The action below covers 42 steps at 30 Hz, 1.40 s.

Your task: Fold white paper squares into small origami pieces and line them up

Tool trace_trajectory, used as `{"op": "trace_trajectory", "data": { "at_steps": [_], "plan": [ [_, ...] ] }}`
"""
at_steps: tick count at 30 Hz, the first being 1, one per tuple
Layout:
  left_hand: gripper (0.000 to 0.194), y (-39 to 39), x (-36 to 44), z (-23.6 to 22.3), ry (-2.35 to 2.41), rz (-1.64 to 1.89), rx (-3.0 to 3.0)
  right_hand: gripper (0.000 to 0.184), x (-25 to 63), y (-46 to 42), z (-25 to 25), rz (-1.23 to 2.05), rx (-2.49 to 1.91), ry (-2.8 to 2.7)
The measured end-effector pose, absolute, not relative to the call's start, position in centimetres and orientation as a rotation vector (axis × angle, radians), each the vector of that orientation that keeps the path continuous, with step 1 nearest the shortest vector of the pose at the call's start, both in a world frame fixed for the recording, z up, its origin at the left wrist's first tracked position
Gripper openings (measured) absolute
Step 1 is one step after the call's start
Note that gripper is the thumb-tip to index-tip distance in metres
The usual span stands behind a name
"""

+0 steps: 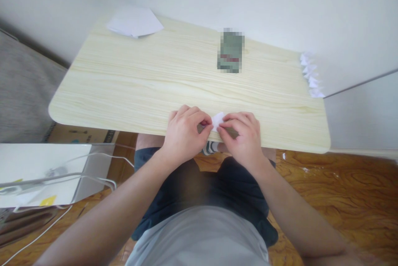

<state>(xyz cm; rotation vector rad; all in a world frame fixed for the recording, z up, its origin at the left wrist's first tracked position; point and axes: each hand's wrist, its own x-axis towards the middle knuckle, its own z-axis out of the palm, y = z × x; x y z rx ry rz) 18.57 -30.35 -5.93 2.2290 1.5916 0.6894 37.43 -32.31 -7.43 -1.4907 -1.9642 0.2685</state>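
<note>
A small folded piece of white paper [218, 119] is held between my two hands at the near edge of the light wooden table [161, 75]. My left hand [186, 131] pinches its left side between thumb and forefinger. On the other side, my right hand [244, 135] is closed too, thumb and fingertips pressing the paper's right part. The fingers cover some of the paper, so its full shape is hidden.
Flat white sheets [135, 23] lie at the table's back left. A blurred green object [230, 51] is near the back middle. Several small folded white paper pieces [311, 75] line the right edge. White cables [93, 176] cross a white surface at lower left.
</note>
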Motion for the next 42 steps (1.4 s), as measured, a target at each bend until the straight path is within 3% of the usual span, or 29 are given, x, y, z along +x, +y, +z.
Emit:
{"op": "trace_trajectory", "data": {
  "at_steps": [18,27,33,42],
  "plan": [
    [0.022,-30.3,17.6,-6.4,1.466,0.679,2.318,0.019,38.5,-32.6,-6.8,0.382,-1.452,-2.015],
    [0.017,-30.4,17.4,-6.2,1.476,0.708,2.285,0.004,37.7,-32.3,-7.2,0.322,-1.503,-1.943],
    [0.024,-30.3,16.9,-6.5,1.41,0.746,2.322,0.014,37.6,-32.4,-7.0,0.305,-1.491,-1.976],
    [0.022,-33.6,17.4,-6.3,1.349,0.764,2.38,0.012,37.3,-31.4,-6.9,0.262,-1.487,-1.954]
  ]
}}
